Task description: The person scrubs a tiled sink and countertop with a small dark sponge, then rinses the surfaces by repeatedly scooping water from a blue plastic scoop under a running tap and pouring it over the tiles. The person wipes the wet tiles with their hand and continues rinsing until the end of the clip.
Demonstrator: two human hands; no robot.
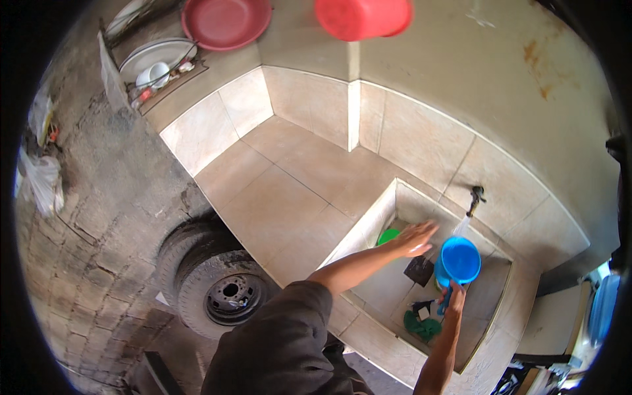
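Note:
My right hand (454, 297) grips the handle of a blue dipper (459, 261) over the tiled sink (388, 304). White water (463, 227) runs from the wall tap (476, 196) down to the dipper's far rim. My left hand (417, 238) hovers over the sink left of the dipper, fingers stretched out and slightly blurred, with nothing in it. Beside its wrist a bright green round thing (389, 236) shows in the sink's far left corner. A dark square (419, 270) lies on the basin floor, and a dark green bundle (421, 325) sits at the near side.
Left of the sink spreads a tiled counter (276, 197). Tyres (227, 296) stand below its edge. A red basin (227, 21) and a red bucket (362, 16) are up by the wall. Dishes with a white cup (153, 76) rest on a rack at upper left.

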